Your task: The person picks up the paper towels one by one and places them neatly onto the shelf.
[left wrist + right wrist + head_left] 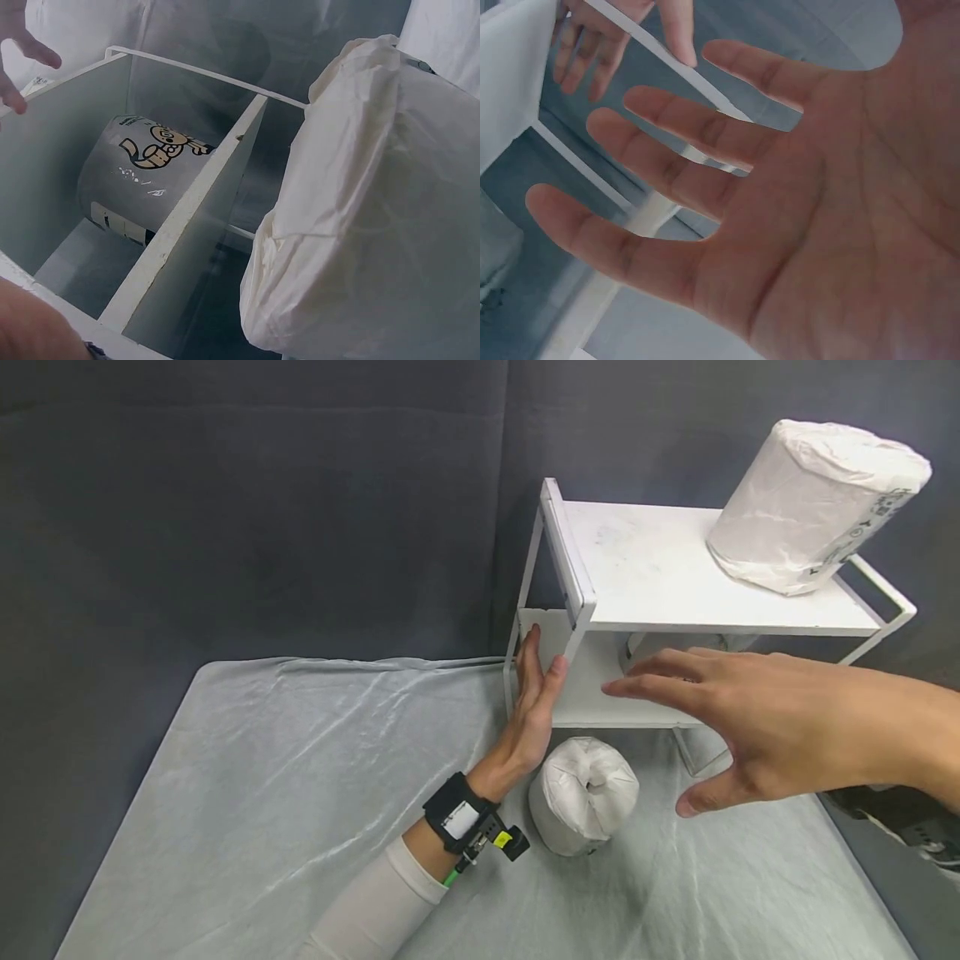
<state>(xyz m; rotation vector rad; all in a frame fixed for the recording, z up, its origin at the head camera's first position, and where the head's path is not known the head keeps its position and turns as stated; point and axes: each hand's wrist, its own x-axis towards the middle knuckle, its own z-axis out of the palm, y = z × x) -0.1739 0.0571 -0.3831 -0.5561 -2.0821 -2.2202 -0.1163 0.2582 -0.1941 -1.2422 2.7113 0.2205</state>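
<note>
So far one wrapped toilet-paper roll [813, 502] tops the white rack [660, 585], another [146, 176] lies on its lower shelf, a third roll [583, 793] waits on the tabletop [262, 810]; the left hand [534, 697] braces the rack flat-fingered, the right hand [742, 718] hovers spread, holding nothing.

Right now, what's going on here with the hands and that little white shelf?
A person steadies a white two-tier rack on a cloth-covered table. The left hand presses flat against the rack's left end. The right hand hovers open in front of the lower shelf, holding nothing. One wrapped paper roll stands on the top shelf, another sits on the table before the rack, and a third lies inside the lower shelf.
</note>
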